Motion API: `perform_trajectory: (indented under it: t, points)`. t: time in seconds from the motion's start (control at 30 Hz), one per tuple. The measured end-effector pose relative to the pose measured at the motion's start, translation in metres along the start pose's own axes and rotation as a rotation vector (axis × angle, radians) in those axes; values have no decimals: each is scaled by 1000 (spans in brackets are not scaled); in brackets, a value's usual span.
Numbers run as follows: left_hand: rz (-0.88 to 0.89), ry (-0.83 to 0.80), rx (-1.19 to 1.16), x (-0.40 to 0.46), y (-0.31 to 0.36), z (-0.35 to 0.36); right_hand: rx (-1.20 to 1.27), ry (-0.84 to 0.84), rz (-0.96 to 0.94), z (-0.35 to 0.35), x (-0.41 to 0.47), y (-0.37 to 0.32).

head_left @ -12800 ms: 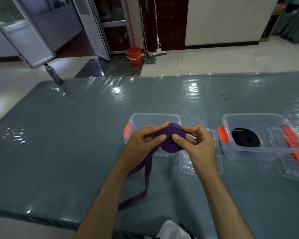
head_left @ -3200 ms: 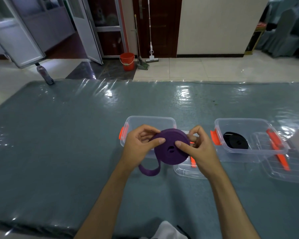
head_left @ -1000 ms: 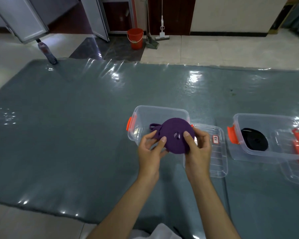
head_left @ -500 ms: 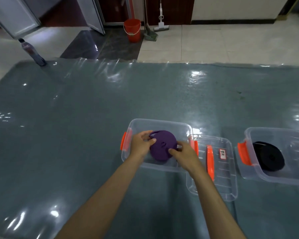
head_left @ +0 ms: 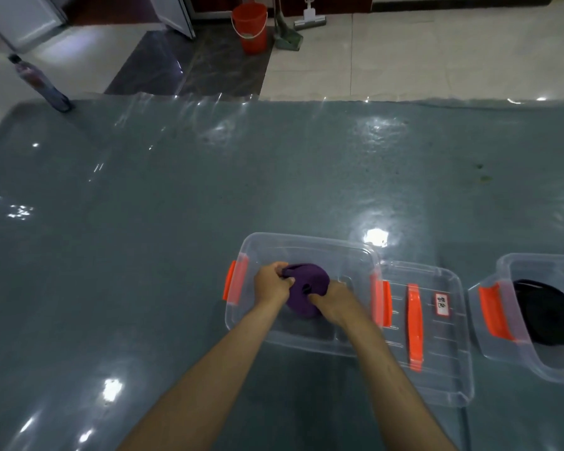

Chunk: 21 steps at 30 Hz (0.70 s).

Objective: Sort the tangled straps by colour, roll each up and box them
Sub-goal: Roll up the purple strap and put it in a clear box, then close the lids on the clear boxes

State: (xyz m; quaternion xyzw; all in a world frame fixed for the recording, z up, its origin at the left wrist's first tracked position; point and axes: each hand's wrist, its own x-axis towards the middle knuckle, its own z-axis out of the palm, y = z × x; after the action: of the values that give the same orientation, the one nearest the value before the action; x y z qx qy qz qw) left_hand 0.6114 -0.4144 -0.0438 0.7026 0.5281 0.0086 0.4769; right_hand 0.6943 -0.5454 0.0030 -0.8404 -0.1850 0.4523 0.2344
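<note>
Boxing step: my left hand [head_left: 271, 284] and right hand [head_left: 334, 299] both grip the purple strap roll [head_left: 305, 292] low inside the clear box [head_left: 306, 244]. Next: let go without it unrolling, then fit the lid [head_left: 437, 327].

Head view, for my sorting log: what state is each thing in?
Purple strap: rolled, inside left box, both hands on it.
Left hand: gripping the roll.
Right hand: gripping the roll.
Left box: open.
Lid: off, lying beside it.
Black strap: coiled in right box.
</note>
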Motion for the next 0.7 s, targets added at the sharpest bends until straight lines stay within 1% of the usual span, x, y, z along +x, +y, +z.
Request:
perform_trajectory:
  t: [0.03,0.1,0.2,0.27,0.33,0.4,0.47,0.5,0.57,0.63,0.7]
  points:
    - [-1,-1,17,0,1,-1,-2,25,-31,0,-3,-1]
    - [20,-10,74,-1,5,-3,28,144,-167,-2,-15,-1]
    - [85,-54,196,-12,16,-9,201,335,-387,-14,-45,4]
    - [160,-61,297,-26,19,-16,353,417,-466,-27,-64,16]
    - [277,-23,371,-48,19,-25,433,523,-491,-39,-75,36]
    - [404,43,429,-75,16,-33,469,619,-463,-49,-76,62]
    - [506,114,472,-104,8,-40,441,669,-381,-50,-70,93]
    - [546,154,496,-117,3,-42,392,682,-322,-48,-65,109]
    - [616,217,529,-142,-10,-46,191,727,-185,-38,-52,140]
    - [697,260,535,-161,-27,-47,45,723,-46,-29,-40,161]
    - [745,330,586,-176,-46,-43,22,638,43,-24,-30,168]
